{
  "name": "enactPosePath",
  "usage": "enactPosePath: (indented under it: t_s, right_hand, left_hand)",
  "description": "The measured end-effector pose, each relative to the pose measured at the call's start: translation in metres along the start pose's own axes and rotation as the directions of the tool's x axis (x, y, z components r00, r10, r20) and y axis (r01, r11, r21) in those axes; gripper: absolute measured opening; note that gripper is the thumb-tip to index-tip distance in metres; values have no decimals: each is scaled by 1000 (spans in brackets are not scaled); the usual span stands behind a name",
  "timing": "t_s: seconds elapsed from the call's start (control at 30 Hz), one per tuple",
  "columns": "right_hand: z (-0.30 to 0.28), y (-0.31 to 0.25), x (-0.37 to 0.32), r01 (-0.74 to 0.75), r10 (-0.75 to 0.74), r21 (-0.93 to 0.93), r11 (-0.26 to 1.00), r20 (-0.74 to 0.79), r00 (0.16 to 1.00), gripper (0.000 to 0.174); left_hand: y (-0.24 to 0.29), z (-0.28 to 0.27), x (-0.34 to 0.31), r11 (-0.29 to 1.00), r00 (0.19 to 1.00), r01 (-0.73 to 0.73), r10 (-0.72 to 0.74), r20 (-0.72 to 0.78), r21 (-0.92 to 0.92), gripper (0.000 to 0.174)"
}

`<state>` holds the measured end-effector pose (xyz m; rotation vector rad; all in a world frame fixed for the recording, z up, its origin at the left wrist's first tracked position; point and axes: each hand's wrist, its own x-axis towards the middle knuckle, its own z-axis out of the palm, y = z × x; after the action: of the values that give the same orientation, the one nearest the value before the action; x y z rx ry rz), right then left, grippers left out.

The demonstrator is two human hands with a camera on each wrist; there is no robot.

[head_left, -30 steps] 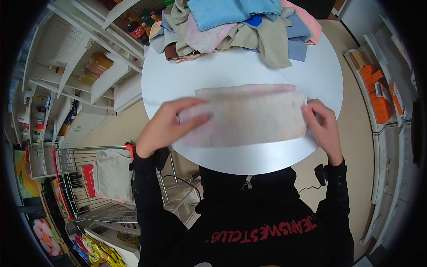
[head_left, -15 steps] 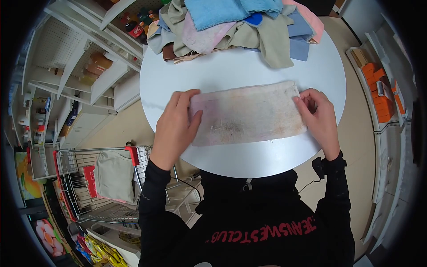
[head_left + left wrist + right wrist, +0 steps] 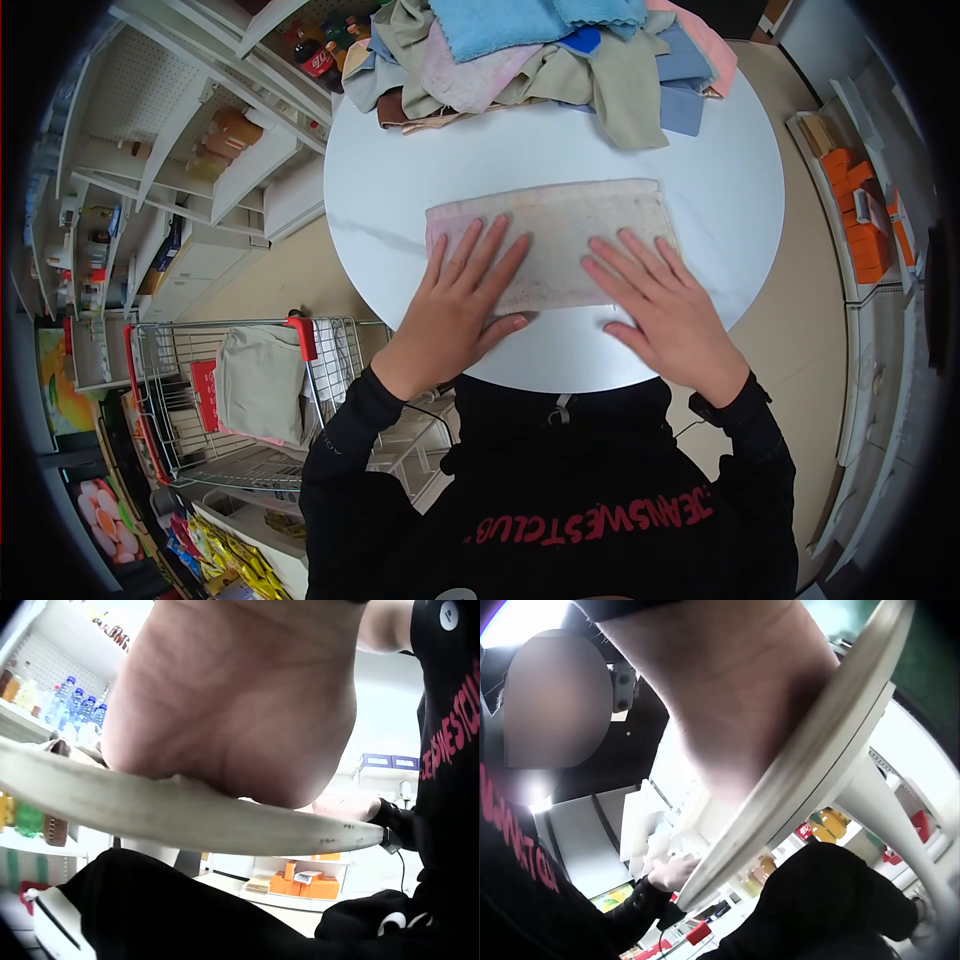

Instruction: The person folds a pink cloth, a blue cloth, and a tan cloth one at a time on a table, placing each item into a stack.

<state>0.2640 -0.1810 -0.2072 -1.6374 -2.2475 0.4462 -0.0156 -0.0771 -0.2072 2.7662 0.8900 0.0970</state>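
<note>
A folded pale pink-and-cream towel (image 3: 555, 220) lies flat across the round white table (image 3: 740, 170). My left hand (image 3: 462, 295) presses flat on the towel's left half, fingers straight and spread. Flat on the right half lies my right hand (image 3: 655, 300), fingers pointing away from me. In the left wrist view the heel of the left hand (image 3: 240, 705) rests on the table rim (image 3: 187, 814). The right wrist view shows the right hand's heel (image 3: 735, 697) on the table edge (image 3: 795, 787).
A heap of coloured cloths (image 3: 540, 55) in blue, pink, beige and brown fills the table's far side. A wire shopping cart (image 3: 230, 400) with a beige bag stands at my left. Shelves (image 3: 180, 130) with bottles run along the left, orange boxes (image 3: 855, 220) on the right.
Both hands let go of the towel's ends and moved inward onto its top, now pressing flat. The towel was folded in half and lies narrower, slightly farther from me.
</note>
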Motion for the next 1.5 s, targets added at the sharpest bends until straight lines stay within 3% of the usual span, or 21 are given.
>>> enactPosePath:
  t_s: [0.2, 0.27, 0.33, 0.43, 0.53, 0.67, 0.73, 0.83, 0.93, 0.97, 1.0, 1.07, 1.1, 1.13, 1.17, 1.2, 1.23, 1.33, 1.5]
  right_hand:
    - [-5, 26, 1, -96, 77, -208, 973, -98, 992, 59]
    - [-9, 16, 3, -10, -8, -229, 973, -78, 997, 61]
    - [-8, 4, 5, 35, -53, -241, 970, -67, 996, 62]
    - [-2, -27, 11, 153, -148, 109, 982, -48, 988, 63]
    - [16, -41, 11, 125, -114, 113, 986, -96, 989, 59]
    - [29, -29, 7, 181, -139, 180, 967, -223, 965, 49]
    - [28, -24, 5, 214, -152, 206, 955, -280, 948, 46]
    - [26, -19, 4, 324, -198, 535, 780, -280, 939, 40]
    - [15, -14, -7, 375, -269, 533, 759, -268, 925, 39]
    - [12, -11, -10, 402, -306, 531, 746, -264, 915, 39]
    - [10, -7, -15, 401, -306, 534, 744, -262, 915, 39]
    - [8, 1, -26, 302, -203, 617, 727, -227, 953, 44]
    - [7, 2, -28, 252, -152, 653, 714, -207, 966, 47]
    - [6, -1, -27, 251, -152, 655, 713, -205, 967, 47]
    - [5, -6, -24, 55, 83, 721, 690, -155, 984, 50]
    - [4, -12, -21, -133, 312, 773, 620, -88, 946, 52]
    - [3, -16, -18, -302, 521, 808, 507, -9, 853, 56]
    - [7, -21, -10, -267, 508, 775, 572, -79, 858, 59]
    - [8, -18, -4, -260, 520, 669, 696, -221, 825, 56]
  left_hand:
    - [-15, -14, -20, 997, 994, -79, 81, -73, 23, 60]
    - [-22, -10, -27, 980, 978, -183, 189, -87, 77, 45]
    - [-17, -9, -27, 973, 970, -197, 211, -122, 118, 39]
    - [-3, -10, -21, 950, 942, -241, 278, -188, 200, 28]
    - [20, -9, -20, 950, 931, -276, 227, -287, -143, 40]
    - [36, -7, -4, 911, 900, -234, 70, -431, -340, 47]
    - [23, -5, 2, 932, 912, -245, 129, -390, -265, 48]
    - [5, -6, -1, 957, 930, -268, 227, -290, -113, 50]
    - [-3, -15, -14, 887, 931, -346, 283, -231, -307, 52]
    - [-4, -17, -17, 887, 932, -344, 281, -230, -309, 52]
    - [-5, -18, -20, 845, 946, -324, 276, -173, -426, 51]
    - [-4, -20, -25, 727, 959, -247, 277, -55, -640, 51]
    - [-1, -21, -24, 727, 960, -244, 274, -54, -641, 51]
    - [5, -20, -20, 712, 993, -75, 119, 16, -699, 47]
    - [12, -19, -14, 666, 995, 93, -33, 96, -740, 43]
    - [17, -17, -8, 595, 967, 253, -175, 184, -763, 39]
    - [21, -15, -4, 596, 968, 249, -171, 182, -763, 39]
    - [25, -7, 9, 685, 957, 203, -289, -5, -700, 43]
    - [28, -12, 19, 670, 921, 334, -383, 77, -663, 53]
